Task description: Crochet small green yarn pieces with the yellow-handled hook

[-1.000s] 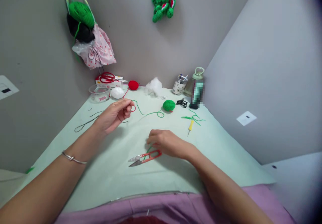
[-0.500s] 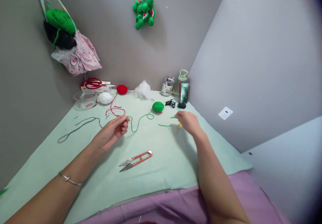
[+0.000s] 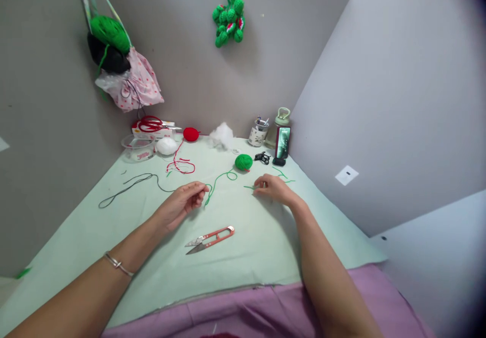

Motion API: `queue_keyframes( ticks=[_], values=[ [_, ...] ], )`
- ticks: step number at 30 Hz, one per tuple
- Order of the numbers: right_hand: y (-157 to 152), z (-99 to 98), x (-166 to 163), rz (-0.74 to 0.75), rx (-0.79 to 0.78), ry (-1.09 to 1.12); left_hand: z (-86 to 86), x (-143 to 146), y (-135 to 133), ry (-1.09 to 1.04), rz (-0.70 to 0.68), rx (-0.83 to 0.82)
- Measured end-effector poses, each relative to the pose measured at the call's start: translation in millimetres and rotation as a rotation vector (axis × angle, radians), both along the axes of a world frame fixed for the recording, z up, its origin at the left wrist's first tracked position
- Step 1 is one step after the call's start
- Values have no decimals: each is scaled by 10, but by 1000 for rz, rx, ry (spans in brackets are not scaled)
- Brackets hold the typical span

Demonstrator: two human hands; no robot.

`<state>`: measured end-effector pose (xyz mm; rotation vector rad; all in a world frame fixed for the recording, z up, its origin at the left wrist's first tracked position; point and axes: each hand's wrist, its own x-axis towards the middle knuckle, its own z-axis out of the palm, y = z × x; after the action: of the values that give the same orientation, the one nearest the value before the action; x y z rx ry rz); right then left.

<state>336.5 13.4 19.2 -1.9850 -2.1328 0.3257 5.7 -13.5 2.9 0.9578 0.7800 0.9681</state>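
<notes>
My left hand (image 3: 188, 201) is closed in a pinch on green yarn (image 3: 208, 196), whose loose end dangles below the fingertips. That strand curls back across the table to a green yarn ball (image 3: 243, 162). My right hand (image 3: 274, 188) is bent down at the tabletop, its fingertips closed on a short piece of green yarn (image 3: 248, 187); part of the piece is hidden beneath them. A few other green snippets (image 3: 281, 175) lie just behind this hand. Nearer to me, orange-handled thread snips (image 3: 210, 240) rest with their blades apart.
Behind the hands are a red yarn ball (image 3: 191, 134), white stuffing (image 3: 222, 136), a white ball (image 3: 166, 146), a clear tub (image 3: 137, 150), red-handled scissors (image 3: 152, 123), a pen cup (image 3: 258, 133), a bottle (image 3: 272, 138) and a phone (image 3: 282, 143). Dark cord (image 3: 131, 180) lies left.
My right hand has come down toward me and left onto the short green piece. A yellow item under it no longer shows. The left-hand yarn now hangs lower; the view has shifted slightly.
</notes>
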Motion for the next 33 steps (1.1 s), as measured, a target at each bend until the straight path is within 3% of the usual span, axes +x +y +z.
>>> queue_keyframes(
  ticks=[3, 9, 11, 19, 26, 33],
  values=[
    [13, -22, -69, -15, -19, -32, -20, 15, -11, 6, -11, 2],
    [-58, 148, 403, -489, 130, -140, -3, 28, -34, -9, -22, 1],
    [-78, 159, 503, -555, 124, -140, 3, 40, -49, -11, -27, 0],
    [3, -102, 207, -410, 9, -34, 15, 61, -75, -19, -26, -1],
    [-15, 96, 205, -416, 148, 282, 36, 75, -95, -22, -39, -7],
    [-180, 231, -442, -109, 132, 804, 52, 122, -147, -57, -56, -3]
  ],
)
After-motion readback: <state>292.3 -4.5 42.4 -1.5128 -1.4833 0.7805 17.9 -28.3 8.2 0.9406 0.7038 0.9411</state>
